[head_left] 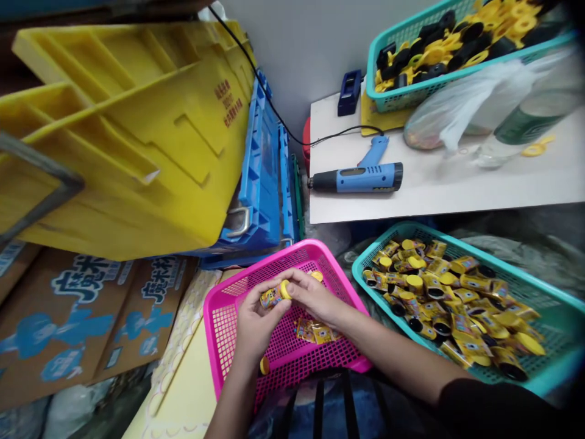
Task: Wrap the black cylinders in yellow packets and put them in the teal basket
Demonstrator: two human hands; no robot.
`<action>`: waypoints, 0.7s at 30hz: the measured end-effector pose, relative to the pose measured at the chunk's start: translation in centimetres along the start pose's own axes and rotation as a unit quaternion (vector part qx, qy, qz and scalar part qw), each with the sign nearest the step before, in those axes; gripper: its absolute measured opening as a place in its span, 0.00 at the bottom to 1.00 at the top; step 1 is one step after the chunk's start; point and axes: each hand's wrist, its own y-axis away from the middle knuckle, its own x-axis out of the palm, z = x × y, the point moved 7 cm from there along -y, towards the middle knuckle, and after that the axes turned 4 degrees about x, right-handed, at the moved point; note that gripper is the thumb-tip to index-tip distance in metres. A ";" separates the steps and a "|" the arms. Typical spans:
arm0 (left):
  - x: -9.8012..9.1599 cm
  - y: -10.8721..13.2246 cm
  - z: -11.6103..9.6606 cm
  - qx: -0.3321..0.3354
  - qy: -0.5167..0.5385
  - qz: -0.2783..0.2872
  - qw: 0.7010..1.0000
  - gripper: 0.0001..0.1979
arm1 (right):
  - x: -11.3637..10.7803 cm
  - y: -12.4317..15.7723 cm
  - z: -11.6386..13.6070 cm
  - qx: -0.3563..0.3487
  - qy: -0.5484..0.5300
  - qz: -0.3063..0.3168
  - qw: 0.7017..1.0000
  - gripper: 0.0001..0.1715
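We hold the small labelled bottle (272, 297) clamped between the left hand (260, 323) and right hand (315, 297) above the pink plastic basket (274, 259), its long axis near level, its yellow cap (286, 289) toward the right hand.

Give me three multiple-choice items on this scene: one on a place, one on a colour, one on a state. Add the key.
1. Where does the blue power tool lie?
A) on a white shelf board
B) in a basket
C) on the cardboard boxes

2. What colour is the basket beneath the hands?
A) teal
B) pink
C) yellow

3. What state is the small bottle in?
A) lying loose
B) capless
C) held in both hands

1 A: it rests on the board.
2 B: its rim shows pink.
3 C: the left hand grips its body, the right hand its yellow cap.
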 end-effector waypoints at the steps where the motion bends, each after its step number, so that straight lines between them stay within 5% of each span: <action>1: 0.3 -0.2 -0.3 0.012 -0.017 0.001 1.000 0.16 | -0.2 0.2 0.5 -0.010 0.013 -0.013 1.000 0.21; 6: 3.5 -0.8 -2.4 0.179 -0.210 0.033 0.960 0.14 | -2.1 2.2 4.1 -0.039 0.094 -0.050 0.994 0.22; 10: 6.4 -0.7 -2.4 0.242 -0.259 0.125 0.927 0.25 | -7.2 7.7 11.0 -0.045 0.268 -0.150 0.950 0.21; 12: 6.1 -0.7 -1.3 0.217 -0.262 0.184 0.922 0.19 | -10.9 11.8 15.1 -0.027 0.390 -0.229 0.892 0.19; 14: 4.1 -0.4 0.9 0.159 -0.281 0.233 0.917 0.15 | -14.5 15.6 17.6 0.073 0.536 -0.245 0.804 0.19; 18: -3.2 1.7 8.6 -0.028 -0.388 0.268 0.881 0.23 | -20.3 21.7 19.2 0.328 0.722 -0.261 0.550 0.20; 19: -4.7 2.6 10.3 -0.056 -0.425 0.264 0.864 0.24 | -20.4 22.0 19.4 0.337 0.742 -0.266 0.515 0.20; 21: -6.0 4.9 13.1 -0.098 -0.461 0.307 0.827 0.24 | -18.5 20.3 19.3 0.285 0.771 -0.262 0.505 0.22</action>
